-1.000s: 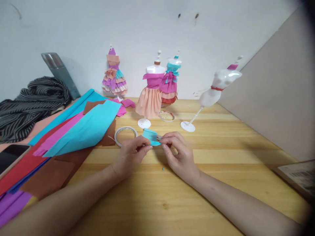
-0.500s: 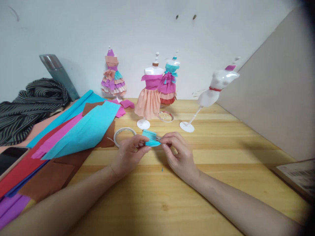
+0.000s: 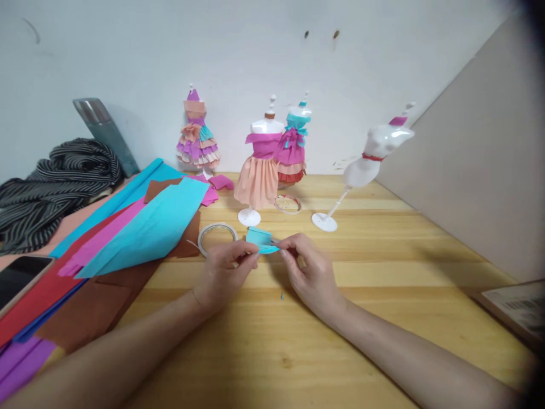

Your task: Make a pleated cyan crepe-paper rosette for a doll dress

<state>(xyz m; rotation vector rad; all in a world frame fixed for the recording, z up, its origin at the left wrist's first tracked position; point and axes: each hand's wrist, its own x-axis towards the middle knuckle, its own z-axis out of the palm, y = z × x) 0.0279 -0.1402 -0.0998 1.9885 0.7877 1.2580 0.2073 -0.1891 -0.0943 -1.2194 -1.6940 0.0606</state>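
Turquoise paper piece [image 3: 260, 240] has barely shifted this last second: my left hand [image 3: 223, 272] and right hand [image 3: 309, 270] stay pinched on it, just above the table [image 3: 383, 272] beside the tape roll [image 3: 217, 236]; folds perhaps tighter, hard to tell.

Bare forearms, left hand [image 3: 222, 272], right hand [image 3: 311, 274]

The scrap [image 3: 259, 237] is turquoise. The table [image 3: 383, 272] is pale yellow wood, streaked with grain. Along its left edge lie a turquoise sheet [image 3: 149, 224], a red sheet [image 3: 34, 295] and a brown sheet [image 3: 85, 309]. The scarf [image 3: 55, 187] at the far left corner is black with thin grey stripes. The bare mannequin [image 3: 378, 149] is white with a red band.
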